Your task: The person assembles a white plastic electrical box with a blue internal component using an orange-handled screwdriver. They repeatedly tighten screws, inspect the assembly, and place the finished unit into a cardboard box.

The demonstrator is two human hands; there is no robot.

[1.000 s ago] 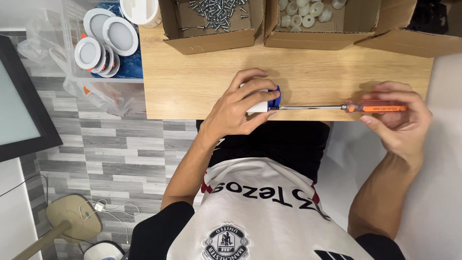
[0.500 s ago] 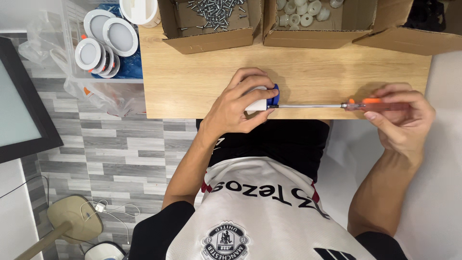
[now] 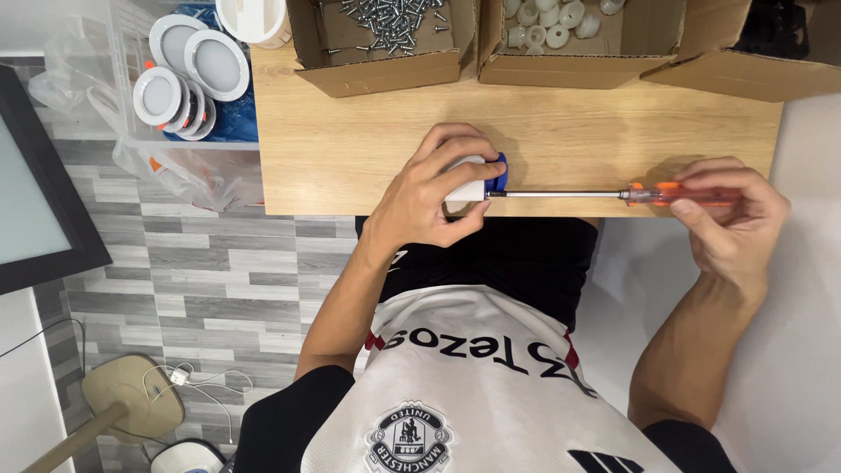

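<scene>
My left hand (image 3: 434, 197) grips a small white part with a blue piece (image 3: 491, 175) at the near edge of the wooden table (image 3: 350, 140). My right hand (image 3: 727, 223) holds the orange handle of a long screwdriver (image 3: 674, 194). Its steel shaft runs level to the left, and its tip meets the white part beside the blue piece. Most of the white part is hidden under my fingers.
Open cardboard boxes line the table's far edge: one with screws (image 3: 385, 31), one with white plastic pieces (image 3: 552, 26), one at the right (image 3: 753, 52). A clear bin with round white lamps (image 3: 188, 74) stands left of the table. A dark framed panel (image 3: 35, 184) lies over the grey tiled floor.
My right hand has turned slightly on the screwdriver handle. The left hand and the part stay in place.
</scene>
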